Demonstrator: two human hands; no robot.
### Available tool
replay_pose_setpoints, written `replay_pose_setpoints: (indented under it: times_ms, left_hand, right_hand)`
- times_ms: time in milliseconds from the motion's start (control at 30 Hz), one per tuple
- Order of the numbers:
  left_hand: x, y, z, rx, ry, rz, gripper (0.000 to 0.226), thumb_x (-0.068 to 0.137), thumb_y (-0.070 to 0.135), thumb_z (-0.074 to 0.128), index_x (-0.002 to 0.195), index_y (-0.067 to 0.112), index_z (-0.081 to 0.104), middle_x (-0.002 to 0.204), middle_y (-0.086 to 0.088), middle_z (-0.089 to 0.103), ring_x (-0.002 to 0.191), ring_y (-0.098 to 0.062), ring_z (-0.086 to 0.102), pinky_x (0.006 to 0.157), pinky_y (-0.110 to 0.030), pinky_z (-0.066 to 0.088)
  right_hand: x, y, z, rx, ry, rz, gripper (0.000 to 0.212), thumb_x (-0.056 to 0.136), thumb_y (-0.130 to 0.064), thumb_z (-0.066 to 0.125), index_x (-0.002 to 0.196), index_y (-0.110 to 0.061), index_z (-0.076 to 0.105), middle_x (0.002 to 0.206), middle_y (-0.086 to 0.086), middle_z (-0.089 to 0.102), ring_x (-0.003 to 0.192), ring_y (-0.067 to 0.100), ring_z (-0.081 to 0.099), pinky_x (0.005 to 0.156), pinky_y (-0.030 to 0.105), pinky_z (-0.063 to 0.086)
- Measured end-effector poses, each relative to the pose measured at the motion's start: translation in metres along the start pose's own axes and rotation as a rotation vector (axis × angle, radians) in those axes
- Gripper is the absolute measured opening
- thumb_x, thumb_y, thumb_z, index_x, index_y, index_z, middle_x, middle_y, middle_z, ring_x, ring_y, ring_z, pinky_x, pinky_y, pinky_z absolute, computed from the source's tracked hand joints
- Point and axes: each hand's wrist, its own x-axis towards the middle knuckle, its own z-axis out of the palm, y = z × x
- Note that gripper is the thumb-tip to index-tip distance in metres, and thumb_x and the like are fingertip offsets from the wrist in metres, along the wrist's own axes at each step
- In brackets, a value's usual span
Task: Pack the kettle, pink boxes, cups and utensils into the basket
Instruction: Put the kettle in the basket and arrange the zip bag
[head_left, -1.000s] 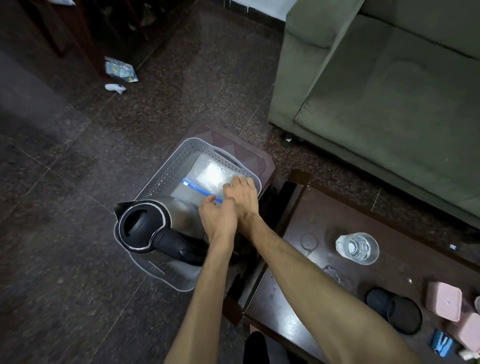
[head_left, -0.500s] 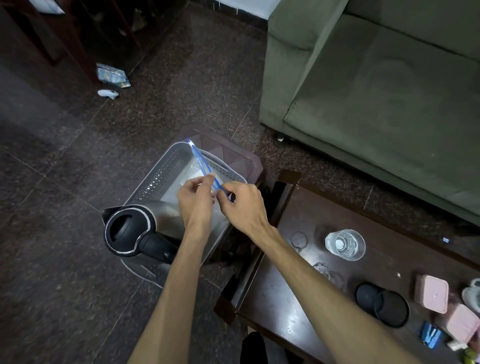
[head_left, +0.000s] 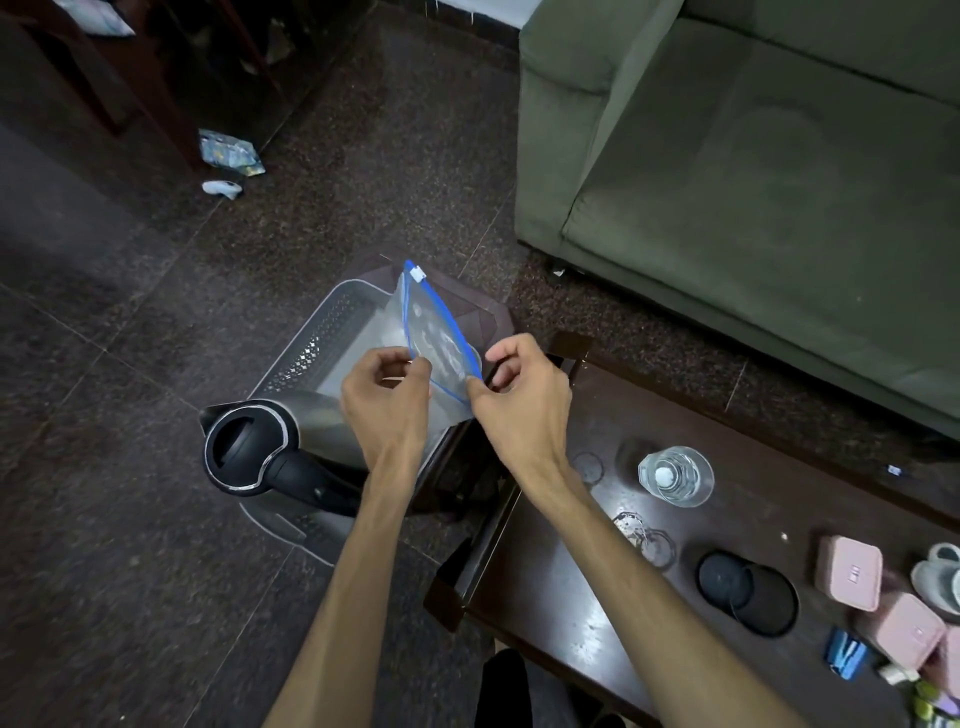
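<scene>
A grey perforated basket (head_left: 317, 343) stands on a low brown stool, with the steel kettle (head_left: 260, 452) and its black lid and handle in the near end. Above the basket I hold up a clear zip bag (head_left: 431, 332) with a blue seal. My left hand (head_left: 387, 400) pinches one side of its mouth and my right hand (head_left: 524, 395) pinches the other, pulling the mouth apart. On the dark table to the right lie two pink boxes (head_left: 849, 571) (head_left: 904, 634), a glass cup (head_left: 675, 475) and a white mug (head_left: 940, 574).
A green sofa (head_left: 753, 171) fills the upper right. The dark wooden table (head_left: 550, 571) also carries black round coasters (head_left: 748, 592), a blue item (head_left: 847, 660) and small things at the right edge. Litter (head_left: 231, 156) lies on the dark speckled floor near a wooden cabinet.
Both hands have lifted the zip bag out of the basket and now hold it upright, with its mouth spread wider than half a second ago.
</scene>
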Motion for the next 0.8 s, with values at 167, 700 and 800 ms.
replay_pose_setpoints:
  times_ms: [167,700,800]
  left_hand:
    - [-0.016,0.004,0.003,0.056,-0.024,0.126,0.012,0.083,0.012,0.075,0.089,0.022,0.072,0.075,0.002,0.074,0.073,-0.024,0.075,0.074,-0.036,0.062]
    - [-0.05,-0.015,-0.009,-0.029,0.019,0.238,0.018,0.08,0.005,0.072,0.088,0.021,0.074,0.065,0.006,0.065,0.057,-0.004,0.057,0.061,-0.015,0.051]
    - [-0.057,-0.022,-0.01,-0.052,0.039,0.236,0.015,0.082,0.005,0.073,0.091,0.017,0.075,0.066,0.005,0.066,0.059,-0.005,0.058,0.063,-0.02,0.053]
  right_hand:
    - [-0.003,-0.02,-0.013,-0.097,-0.193,-0.3,0.027,0.075,-0.006,0.068,0.093,-0.026,0.072,0.055,-0.009,0.049,0.058,0.011,0.055,0.065,0.034,0.054]
    - [0.019,-0.03,0.0,0.032,-0.582,0.294,0.013,0.082,-0.006,0.058,0.08,-0.018,0.065,0.07,-0.006,0.065,0.071,0.015,0.062,0.066,0.032,0.05]
    - [0.019,-0.03,0.008,-0.027,-0.623,0.312,0.031,0.082,-0.003,0.056,0.06,-0.02,0.045,0.054,-0.011,0.049,0.058,0.011,0.044,0.054,0.026,0.033]
